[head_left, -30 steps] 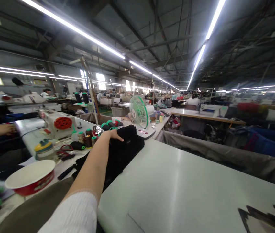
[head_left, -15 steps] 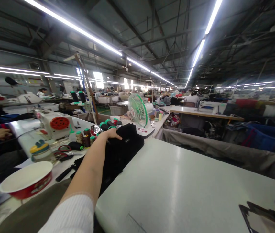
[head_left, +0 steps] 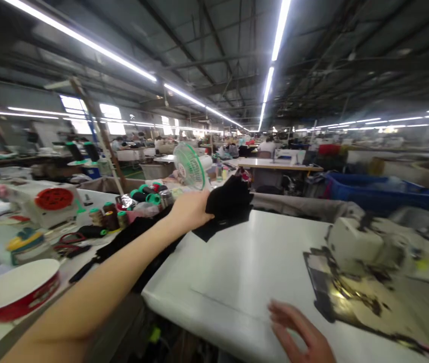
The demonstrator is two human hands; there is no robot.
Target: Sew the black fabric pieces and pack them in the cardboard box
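I have my left hand (head_left: pixel 192 209) closed on a bunch of black fabric (head_left: pixel 231 201) at the far left part of the white tabletop (head_left: pixel 245 262); I can't tell whether its lower edge touches the surface. My right hand (head_left: pixel 300 330) is empty, fingers loosely bent, by the near edge. I judge the grasp complete, but the bunch not yet released. It is well apart from the sewing machine (head_left: pixel 358 247) on the right, and more black fabric (head_left: pixel 135 234) lies ungripped on the left, near the thread spools (head_left: pixel 109 220).
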